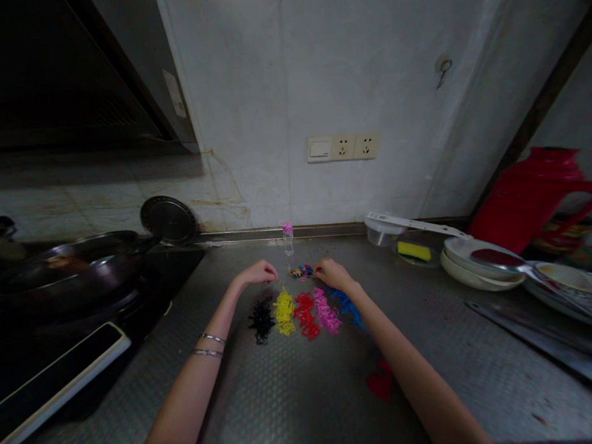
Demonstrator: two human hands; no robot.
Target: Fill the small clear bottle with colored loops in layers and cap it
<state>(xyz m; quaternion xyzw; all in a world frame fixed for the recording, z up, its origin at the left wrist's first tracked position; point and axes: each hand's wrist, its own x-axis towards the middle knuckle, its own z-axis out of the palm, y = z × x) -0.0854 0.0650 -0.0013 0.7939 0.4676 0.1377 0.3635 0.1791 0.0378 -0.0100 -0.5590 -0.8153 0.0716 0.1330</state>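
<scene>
Far left, a dark pan (79, 275) over the black stove top (179, 278). Next, a bare left arm with two shiny bands (208, 352) on it. At the end of that arm, the left hand (261, 272). Fingers curled, tips close to each other; too small and dark to tell whether pinching a bit or not.

Nearer than that hand, on the metal counter (273, 397), a black pile (261, 319), then a yellow pile (284, 311), both of thin little bits. Back by the wall, a small clear bottle (288, 240) with a pink top, standing up. Then the mixed heap (301, 271), lots of colours, between the two hands. In front of it, a red pile (307, 315), then a pink pile (326, 311).

Next, the right hand (333, 272), right at the edge of the mixed heap. Fingers bent down, tips hidden; can't tell whether apart, together or clamped on a bit. Partly under the right arm, a blue pile (347, 307). Farther right, a yellow sponge (413, 251) and a big red jug (532, 191).

Step in hand, by the look of it: picking at the mixed heap, beside five one-colour piles. Needed for the next move, most likely: a soft pinch on just one bit, without brushing the blue pile.
</scene>
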